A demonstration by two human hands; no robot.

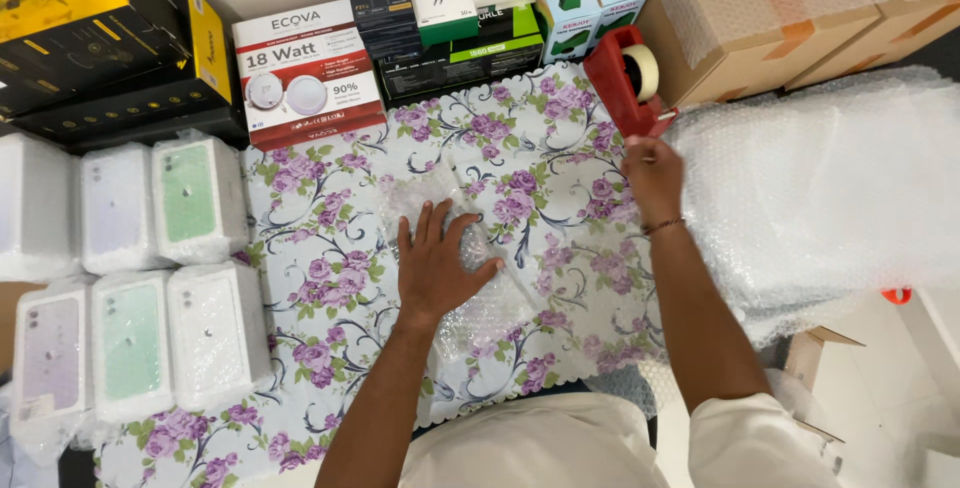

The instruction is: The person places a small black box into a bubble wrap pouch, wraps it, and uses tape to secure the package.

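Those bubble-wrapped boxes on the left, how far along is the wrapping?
Six wrapped boxes lie done. In hand: the left hand presses a bubble-wrapped item flat while the right hand grips the red tape dispenser. Left: taping it. A bubble wrap pile remains.

Bright, even light is falling from above, leaving the scene well exposed and the colours clean. Shadows are staying soft and short: a faint one is lying under the left hand [437,268] on the floral cloth [330,248], another along the right forearm. The bubble wrap roll [830,198] is glaring almost white (its texture is washing out toward the right edge), and the wrapped boxes [150,278] at the left are shining too. Focus is holding sharp in the centre; the wide lens is bending lines and stretching shapes at the corners. The right hand [652,173] is showing slight blur.
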